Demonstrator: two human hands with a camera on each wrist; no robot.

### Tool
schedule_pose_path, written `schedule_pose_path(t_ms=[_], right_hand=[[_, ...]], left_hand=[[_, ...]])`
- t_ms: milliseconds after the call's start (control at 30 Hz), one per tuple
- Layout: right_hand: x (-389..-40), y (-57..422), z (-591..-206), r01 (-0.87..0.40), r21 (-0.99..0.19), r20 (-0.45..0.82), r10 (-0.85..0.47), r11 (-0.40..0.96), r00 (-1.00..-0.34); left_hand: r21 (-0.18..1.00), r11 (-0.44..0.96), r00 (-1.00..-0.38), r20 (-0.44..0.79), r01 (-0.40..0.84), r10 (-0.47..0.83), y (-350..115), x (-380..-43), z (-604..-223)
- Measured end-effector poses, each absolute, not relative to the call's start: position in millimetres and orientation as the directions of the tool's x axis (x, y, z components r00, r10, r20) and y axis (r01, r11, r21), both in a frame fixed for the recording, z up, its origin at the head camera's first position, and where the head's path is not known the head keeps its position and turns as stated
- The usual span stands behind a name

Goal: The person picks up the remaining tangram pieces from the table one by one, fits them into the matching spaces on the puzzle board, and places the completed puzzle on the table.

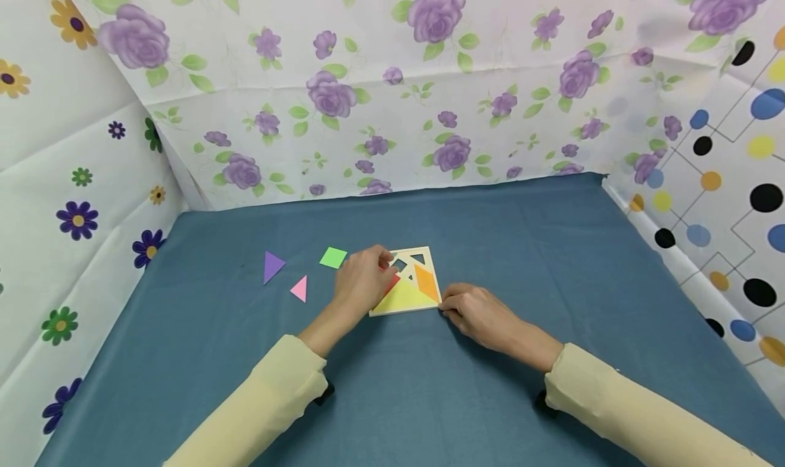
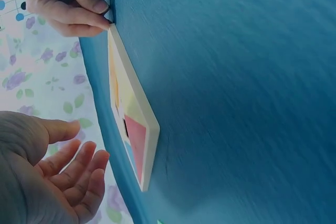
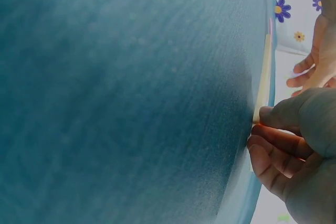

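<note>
A square tangram board (image 1: pixel 434 269) with a pale wooden frame lies on the cloth. In it sit a yellow triangle (image 1: pixel 405 298), an orange parallelogram (image 1: pixel 426 283) and a red piece (image 1: pixel 391 285); a blue piece (image 2: pixel 130 155) shows beside the red one in the left wrist view. Several dark recesses show near its far side. My left hand (image 1: pixel 362 279) hovers over the board's left part, fingers loosely bent and holding nothing. With thumb and fingertips, my right hand (image 1: pixel 481 317) pinches the board's near right corner.
Left of the board lie a green square (image 1: pixel 333 258), a pink triangle (image 1: pixel 299 289) and a purple triangle (image 1: pixel 272 267). Blue cloth (image 1: pixel 392 399) covers the table. Patterned sheets (image 1: pixel 392 133) rise behind it and along both sides.
</note>
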State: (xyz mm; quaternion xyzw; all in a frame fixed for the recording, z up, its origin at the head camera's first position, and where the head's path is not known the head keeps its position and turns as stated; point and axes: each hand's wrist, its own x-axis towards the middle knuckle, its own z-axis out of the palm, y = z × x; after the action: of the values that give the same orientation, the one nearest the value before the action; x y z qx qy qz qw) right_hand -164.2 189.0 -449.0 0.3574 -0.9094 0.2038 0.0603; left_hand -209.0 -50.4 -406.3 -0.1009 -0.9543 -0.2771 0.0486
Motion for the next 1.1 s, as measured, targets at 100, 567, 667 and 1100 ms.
schedule_pose_path(t_ms=[100, 567, 667, 1100], right_hand=[[-164, 189, -449, -0.670, -0.337, 0.251, -0.622, 0.662, -0.741], [-162, 189, -449, -0.664, -0.335, 0.252, -0.615, 0.669, -0.747], [-162, 189, -449, -0.661, -0.332, 0.253, -0.612, 0.673, -0.749], [-162, 188, -449, -0.664, -0.326, 0.251, -0.615, 0.673, -0.748]], left_hand=[[0.533, 0.820, -0.978, 0.140, 0.208, 0.157, -60, -207, -404], [0.541, 0.816, -0.975, 0.191, 0.204, 0.117, -105, -202, -404], [0.515, 0.832, -0.972, 0.206, 0.207, 0.114, -112, -202, -404], [0.470, 0.853, -0.964, 0.234, 0.224, 0.125, -142, -213, -411]])
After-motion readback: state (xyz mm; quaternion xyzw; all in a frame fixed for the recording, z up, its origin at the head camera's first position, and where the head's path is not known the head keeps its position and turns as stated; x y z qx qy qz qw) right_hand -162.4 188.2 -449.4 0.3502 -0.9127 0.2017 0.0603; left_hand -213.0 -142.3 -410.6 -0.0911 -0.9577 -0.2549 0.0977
